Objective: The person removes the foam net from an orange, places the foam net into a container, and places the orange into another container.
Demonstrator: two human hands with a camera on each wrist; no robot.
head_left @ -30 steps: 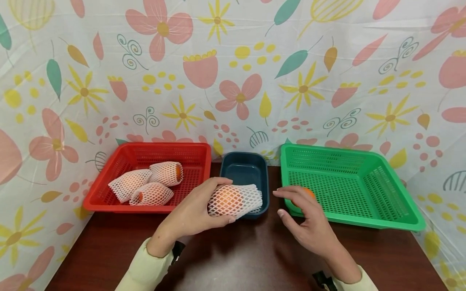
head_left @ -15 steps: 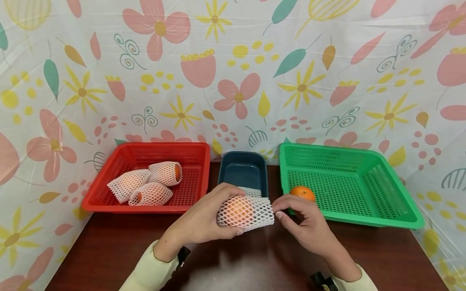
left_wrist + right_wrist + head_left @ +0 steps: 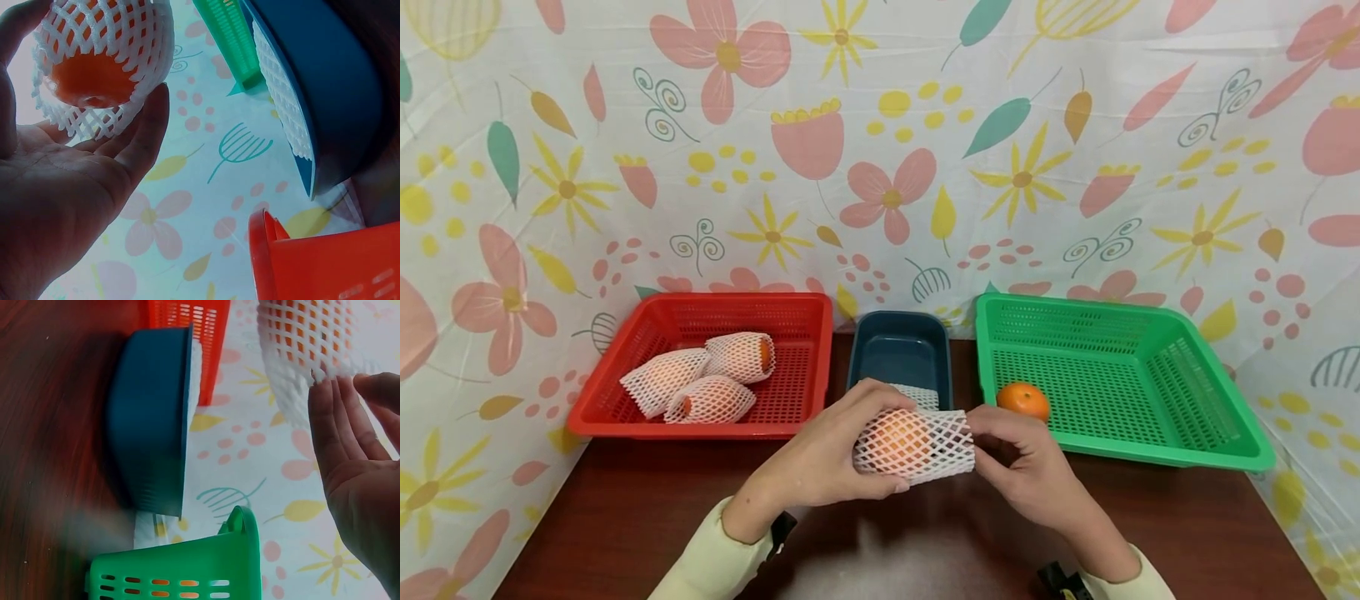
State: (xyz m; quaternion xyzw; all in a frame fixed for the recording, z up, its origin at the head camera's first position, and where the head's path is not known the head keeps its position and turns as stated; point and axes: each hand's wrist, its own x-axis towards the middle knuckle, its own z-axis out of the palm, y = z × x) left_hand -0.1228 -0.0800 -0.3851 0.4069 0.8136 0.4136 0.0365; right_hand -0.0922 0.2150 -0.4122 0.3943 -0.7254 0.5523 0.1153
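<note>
My left hand (image 3: 820,467) grips an orange (image 3: 895,442) wrapped in a white foam net sleeve (image 3: 953,446), held above the table before the blue tray. The fingers of my right hand (image 3: 1033,467) pinch the sleeve's loose right end. In the left wrist view, the bare bottom of the orange (image 3: 94,80) shows through the sleeve's other end, with my left hand (image 3: 62,200) curled around it. In the right wrist view, my right hand's (image 3: 359,437) fingertips meet the net's (image 3: 284,381) edge.
A red basket (image 3: 805,429) at left holds three net-wrapped oranges (image 3: 715,402). The dark blue tray (image 3: 901,333) in the middle contains white foam netting (image 3: 922,397). At right, a green basket (image 3: 1195,458) holds a bare orange (image 3: 1024,401) in its near left corner.
My left hand has brought the wrapped orange right and toward me, off from over the tray. My right hand has closed from loosely spread fingers onto the sleeve's end.
</note>
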